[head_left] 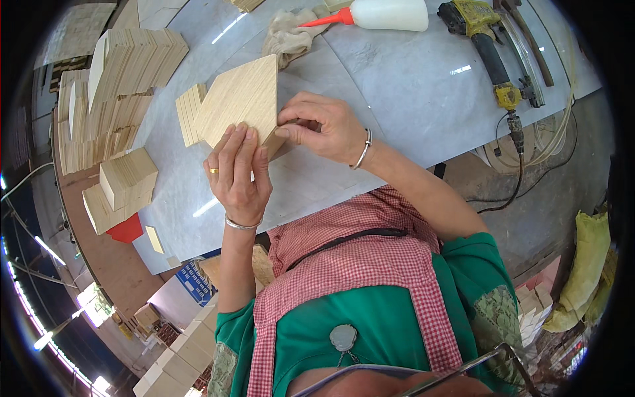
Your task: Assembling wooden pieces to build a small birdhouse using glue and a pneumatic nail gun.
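A pale wooden piece [239, 99] with a slanted, many-sided top face and at least one side wall rests on the table ahead of me. My left hand [239, 173] grips its near corner, fingers flat on the top face and thumb by the near side. On the right, my right hand [324, 129] is closed, with its thumb and curled fingertips against the right edge of the piece. Whatever sits between those fingers is hidden. Just left of the piece lies a small stack of thin wooden slats [190, 114].
Stacked wooden panels [135, 63] stand at the far left, with shorter stacks [129, 180] nearer. A white squeeze bottle [387, 14] with a red nozzle lies beside a crumpled cloth [288, 36] at the back. A yellow-and-black air tool [489, 56] with a hose lies at the far right.
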`<state>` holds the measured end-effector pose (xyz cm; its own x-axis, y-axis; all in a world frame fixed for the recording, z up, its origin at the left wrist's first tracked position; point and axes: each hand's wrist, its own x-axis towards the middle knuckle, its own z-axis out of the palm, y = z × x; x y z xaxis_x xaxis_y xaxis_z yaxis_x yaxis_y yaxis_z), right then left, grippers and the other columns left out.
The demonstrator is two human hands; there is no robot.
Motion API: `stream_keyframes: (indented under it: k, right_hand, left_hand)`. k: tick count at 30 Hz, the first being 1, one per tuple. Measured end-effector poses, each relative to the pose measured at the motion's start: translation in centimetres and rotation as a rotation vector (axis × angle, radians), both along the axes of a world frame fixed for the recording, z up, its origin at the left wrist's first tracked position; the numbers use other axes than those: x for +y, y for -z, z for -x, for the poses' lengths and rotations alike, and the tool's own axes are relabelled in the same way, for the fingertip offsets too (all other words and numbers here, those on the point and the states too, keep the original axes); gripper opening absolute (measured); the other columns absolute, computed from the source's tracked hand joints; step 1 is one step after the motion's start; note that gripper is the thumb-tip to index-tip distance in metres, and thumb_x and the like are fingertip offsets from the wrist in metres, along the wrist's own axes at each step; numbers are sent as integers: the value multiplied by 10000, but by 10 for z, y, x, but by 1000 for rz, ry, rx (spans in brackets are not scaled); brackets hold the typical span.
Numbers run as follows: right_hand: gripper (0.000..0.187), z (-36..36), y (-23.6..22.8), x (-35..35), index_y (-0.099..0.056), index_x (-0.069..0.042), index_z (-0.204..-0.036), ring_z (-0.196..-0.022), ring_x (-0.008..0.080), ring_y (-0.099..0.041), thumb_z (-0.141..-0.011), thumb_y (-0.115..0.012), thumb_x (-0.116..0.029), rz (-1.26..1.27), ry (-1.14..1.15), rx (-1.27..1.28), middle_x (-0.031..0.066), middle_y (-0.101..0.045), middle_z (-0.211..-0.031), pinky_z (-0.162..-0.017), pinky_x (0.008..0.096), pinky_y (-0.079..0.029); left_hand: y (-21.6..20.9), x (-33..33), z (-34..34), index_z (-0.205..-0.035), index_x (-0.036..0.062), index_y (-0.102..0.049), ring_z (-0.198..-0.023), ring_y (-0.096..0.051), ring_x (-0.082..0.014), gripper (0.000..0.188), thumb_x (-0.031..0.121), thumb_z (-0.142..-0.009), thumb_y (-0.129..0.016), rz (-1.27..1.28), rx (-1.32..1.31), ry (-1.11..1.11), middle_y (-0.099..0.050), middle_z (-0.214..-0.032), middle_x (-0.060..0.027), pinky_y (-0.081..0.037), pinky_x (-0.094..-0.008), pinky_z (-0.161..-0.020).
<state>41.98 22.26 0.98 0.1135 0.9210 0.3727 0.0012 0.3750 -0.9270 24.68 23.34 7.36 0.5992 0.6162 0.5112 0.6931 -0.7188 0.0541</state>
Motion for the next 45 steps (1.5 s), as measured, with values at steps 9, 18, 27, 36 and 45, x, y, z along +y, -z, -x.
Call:
stream_keyframes:
  k: [9, 18, 27, 36, 45]
  right_hand:
    - [105, -1, -2, -2, -663, -34, -866, -678, 228, -603, -788, -674, -103, 0, 8, -32, 71, -613, -819, -588, 310, -484]
    - [99, 1, -1, -1, -666, -38, -855, -673, 224, -606, -780, -681, -100, -25, 42, -41, 70, -619, -820, -589, 305, -487]
    - [93, 1, -2, 0, -665, -33, -842, -679, 227, -608, -783, -680, -103, -52, 66, -74, 67, -618, -811, -589, 307, -488]
    - [201, -3, -9, -7, -668, -73, -958, -642, 164, -625, -762, -711, -77, -144, 220, -220, 54, -665, -832, -554, 267, -490]
    - [274, 2, 0, 5, -704, -152, -977, -668, 187, -614, -722, -693, -53, -266, 170, -273, 32, -648, -749, -599, 287, -503]
  left_hand:
    - [2, -1, -2, -1023, 13, -673, -1000, -634, -249, 231, 19, -793, -683, -26, -9, -13, -669, -1042, -112, -430, -333, -850]
    - [5, -1, -3, -1006, 10, -680, -975, -640, -249, 224, 10, -782, -685, -47, -32, -14, -675, -1022, -108, -439, -324, -846]
    - [7, -1, -3, -1001, 11, -683, -972, -642, -251, 212, 15, -789, -684, -60, -49, -10, -676, -1014, -106, -439, -322, -835]
    - [14, 2, 1, -1020, 57, -683, -971, -634, -225, 260, 53, -760, -697, -84, -76, 1, -669, -1057, -56, -408, -305, -759]
    - [12, 2, 0, -1013, 53, -686, -961, -636, -222, 267, 41, -746, -696, -75, -90, -3, -669, -1047, -56, -406, -309, -753]
